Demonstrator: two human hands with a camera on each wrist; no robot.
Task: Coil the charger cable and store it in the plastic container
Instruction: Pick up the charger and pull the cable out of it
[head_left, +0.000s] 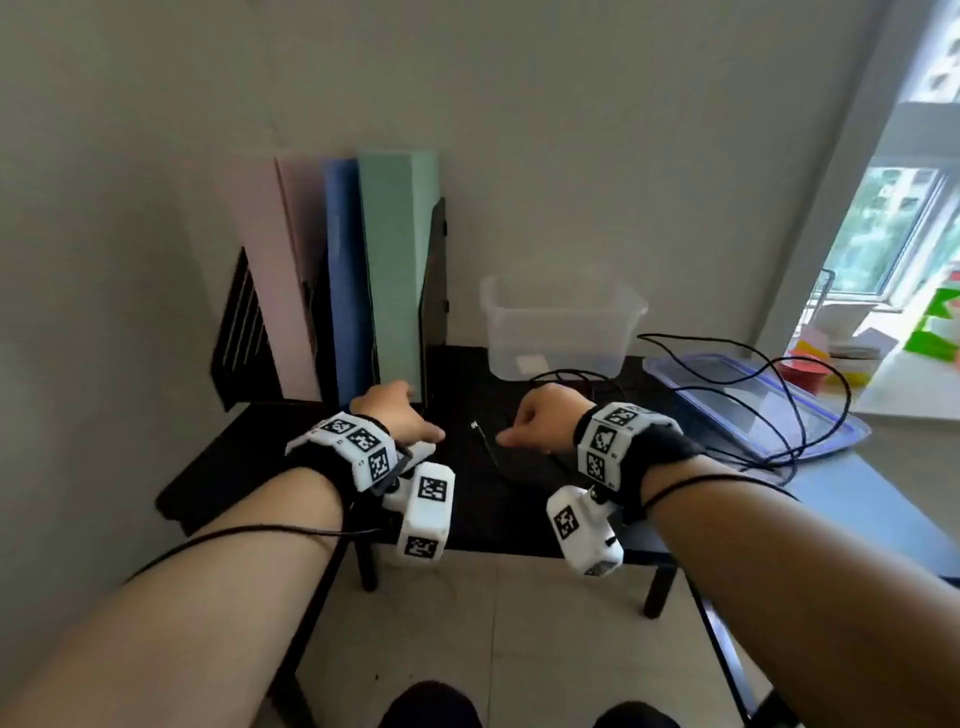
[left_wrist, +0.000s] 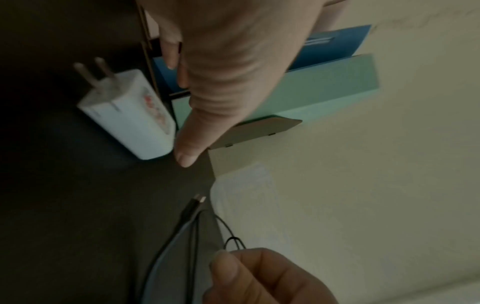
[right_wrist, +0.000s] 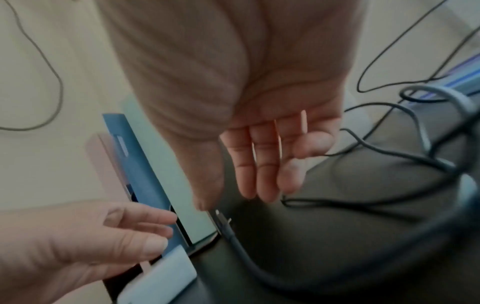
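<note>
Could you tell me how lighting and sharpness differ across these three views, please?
Head view: bright, window overexposed, edges bowed by the wide lens. Left wrist view: dim, white charger plug soft. Right wrist view: dim, motion-blurred; black cable smeared.

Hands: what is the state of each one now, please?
Left hand: open, holds nothing; the white charger lies beside its thumb.
Right hand: open, fingers relaxed; the cable end lies by its thumb, not gripped.
</note>
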